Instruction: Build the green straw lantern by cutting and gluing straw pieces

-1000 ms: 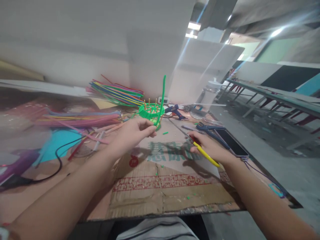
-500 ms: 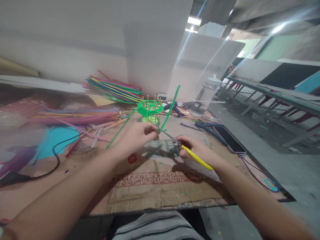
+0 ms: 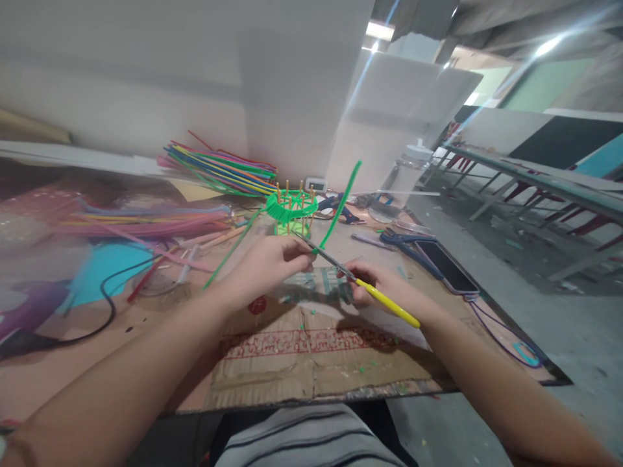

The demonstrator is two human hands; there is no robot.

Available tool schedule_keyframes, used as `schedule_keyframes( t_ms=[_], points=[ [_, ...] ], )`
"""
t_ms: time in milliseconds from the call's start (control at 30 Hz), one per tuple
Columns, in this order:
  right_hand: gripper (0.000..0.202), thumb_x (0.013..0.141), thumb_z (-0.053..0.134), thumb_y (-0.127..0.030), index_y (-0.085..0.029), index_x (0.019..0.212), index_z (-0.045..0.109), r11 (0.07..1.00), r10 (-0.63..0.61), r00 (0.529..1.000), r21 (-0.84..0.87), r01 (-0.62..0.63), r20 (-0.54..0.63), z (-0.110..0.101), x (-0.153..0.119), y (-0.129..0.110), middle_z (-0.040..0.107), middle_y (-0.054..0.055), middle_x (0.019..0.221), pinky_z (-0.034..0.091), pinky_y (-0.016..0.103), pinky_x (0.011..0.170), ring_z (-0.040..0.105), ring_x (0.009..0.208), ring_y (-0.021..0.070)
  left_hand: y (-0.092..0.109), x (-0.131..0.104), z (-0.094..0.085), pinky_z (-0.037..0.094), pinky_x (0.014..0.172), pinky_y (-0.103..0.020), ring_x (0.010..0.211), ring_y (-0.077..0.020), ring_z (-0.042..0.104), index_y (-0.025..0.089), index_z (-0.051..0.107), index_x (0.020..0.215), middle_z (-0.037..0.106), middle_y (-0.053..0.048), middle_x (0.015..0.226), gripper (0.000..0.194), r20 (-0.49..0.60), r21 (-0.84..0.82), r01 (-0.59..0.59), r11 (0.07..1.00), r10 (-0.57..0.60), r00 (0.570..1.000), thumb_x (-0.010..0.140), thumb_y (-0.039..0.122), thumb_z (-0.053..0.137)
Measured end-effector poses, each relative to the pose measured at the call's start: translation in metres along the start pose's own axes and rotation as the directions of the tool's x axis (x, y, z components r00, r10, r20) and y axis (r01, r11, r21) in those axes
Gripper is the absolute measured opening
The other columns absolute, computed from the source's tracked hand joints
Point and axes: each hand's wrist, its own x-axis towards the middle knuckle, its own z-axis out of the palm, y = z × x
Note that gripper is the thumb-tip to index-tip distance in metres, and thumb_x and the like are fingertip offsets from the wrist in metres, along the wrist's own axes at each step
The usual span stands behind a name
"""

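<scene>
My right hand point(image 3: 367, 279) is closed around a tool with yellow handles point(image 3: 389, 305), whose metal jaws point up and left to my left hand. A fuzzy green stem point(image 3: 341, 211) rises from the tips of the jaws, its lower end beside my left fingers. My left hand point(image 3: 287, 253) is closed in a pinch on the green stem. Just behind it stands a green wrapped ring on wooden sticks point(image 3: 292, 206) over a lighter green base point(image 3: 291, 227).
Coloured stems point(image 3: 219, 170) lie at the back left, pink bundles point(image 3: 146, 224) nearer. A clear bottle point(image 3: 402, 181), dark blue pliers point(image 3: 413, 250) and a phone point(image 3: 446, 267) are on the right. Cardboard point(image 3: 272, 383) covers the table's front.
The green stem stands slightly more upright and further right. The tool has shifted slightly right in my right hand, its jaws still by my left fingers.
</scene>
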Motion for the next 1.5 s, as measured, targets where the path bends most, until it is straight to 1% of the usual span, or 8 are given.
schedule_keyframes(
  t_ms=[167, 233, 400, 600, 933, 1067, 1300, 1500],
  points=[
    [0.048, 0.081, 0.066, -0.056, -0.016, 0.107, 0.063, 0.999, -0.02, 1.0, -0.024, 0.02, 0.003, -0.002, -0.002, -0.003, 0.061, 0.004, 0.091, 0.044, 0.029, 0.071, 0.054, 0.08, 0.0188, -0.006, 0.001, 0.002, 0.051, 0.068, -0.022, 0.071, -0.014, 0.07, 0.017, 0.07, 0.085, 0.076, 0.001, 0.076, 0.013, 0.031, -0.197, 0.025, 0.98, -0.019, 0.999, 0.083, 0.025, 0.061],
    [0.051, 0.082, 0.065, -0.058, -0.015, 0.11, 0.063, 0.998, -0.048, 0.999, -0.046, 0.048, 0.0, -0.003, -0.002, -0.003, 0.062, 0.005, 0.093, 0.045, 0.03, 0.073, 0.055, 0.082, 0.0195, -0.008, 0.002, 0.002, 0.051, 0.067, -0.021, 0.071, -0.0135, 0.07, 0.016, 0.07, 0.084, 0.076, 0.001, 0.075, 0.011, 0.041, -0.224, 0.037, 0.974, -0.029, 0.999, 0.083, 0.023, 0.061],
    [0.058, 0.084, 0.062, -0.063, -0.014, 0.115, 0.06, 0.99, -0.108, 0.994, -0.094, 0.108, 0.011, -0.004, -0.004, 0.0, 0.062, 0.006, 0.096, 0.045, 0.031, 0.076, 0.056, 0.085, 0.0209, -0.009, 0.001, 0.002, 0.05, 0.066, -0.02, 0.071, -0.0124, 0.07, 0.017, 0.07, 0.082, 0.076, 0.002, 0.075, 0.009, 0.042, -0.203, 0.028, 0.979, -0.02, 0.999, 0.082, 0.02, 0.062],
    [0.055, 0.083, 0.063, -0.061, -0.015, 0.113, 0.061, 0.993, -0.08, 0.997, -0.088, 0.081, 0.016, -0.003, -0.003, -0.001, 0.062, 0.006, 0.096, 0.045, 0.032, 0.077, 0.056, 0.086, 0.0211, -0.007, 0.0, 0.004, 0.049, 0.065, -0.019, 0.071, -0.0116, 0.07, 0.017, 0.071, 0.081, 0.077, 0.003, 0.076, 0.009, 0.037, -0.204, 0.029, 0.978, -0.022, 0.999, 0.082, 0.018, 0.062],
    [0.051, 0.08, 0.064, -0.06, -0.016, 0.106, 0.063, 0.998, -0.062, 0.998, -0.034, 0.062, 0.0, -0.004, -0.001, 0.002, 0.061, 0.003, 0.085, 0.042, 0.028, 0.068, 0.053, 0.076, 0.0177, -0.012, 0.003, 0.006, 0.052, 0.074, -0.025, 0.075, -0.0152, 0.071, 0.016, 0.071, 0.084, 0.077, -0.002, 0.077, 0.017, 0.094, -0.342, 0.106, 0.934, -0.078, 0.992, 0.084, 0.032, 0.066],
    [0.047, 0.081, 0.065, -0.056, -0.017, 0.106, 0.063, 0.998, -0.046, 0.999, -0.035, 0.046, -0.011, -0.005, -0.003, 0.002, 0.063, 0.003, 0.089, 0.044, 0.029, 0.071, 0.055, 0.079, 0.0188, -0.011, 0.003, 0.007, 0.053, 0.076, -0.028, 0.074, -0.0165, 0.072, 0.016, 0.071, 0.084, 0.077, -0.004, 0.078, 0.018, 0.105, -0.378, 0.146, 0.914, -0.115, 0.988, 0.082, 0.034, 0.068],
    [0.042, 0.078, 0.07, -0.05, -0.017, 0.104, 0.067, 0.999, 0.012, 1.0, -0.053, -0.012, -0.001, -0.008, -0.002, -0.003, 0.066, 0.002, 0.089, 0.043, 0.029, 0.073, 0.057, 0.081, 0.019, -0.011, 0.003, 0.007, 0.053, 0.074, -0.027, 0.074, -0.0161, 0.071, 0.016, 0.071, 0.084, 0.077, -0.003, 0.077, 0.019, 0.119, -0.34, 0.146, 0.929, -0.111, 0.987, 0.083, 0.035, 0.068],
    [0.039, 0.079, 0.068, -0.045, -0.018, 0.106, 0.069, 0.998, 0.038, 0.999, -0.058, -0.037, 0.016, -0.006, -0.002, 0.005, 0.067, 0.002, 0.086, 0.042, 0.027, 0.067, 0.056, 0.075, 0.0177, -0.012, 0.005, 0.006, 0.052, 0.07, -0.026, 0.072, -0.0159, 0.069, 0.016, 0.071, 0.084, 0.077, -0.004, 0.077, 0.021, 0.154, -0.299, 0.154, 0.942, -0.112, 0.982, 0.083, 0.036, 0.066]
  ],
)
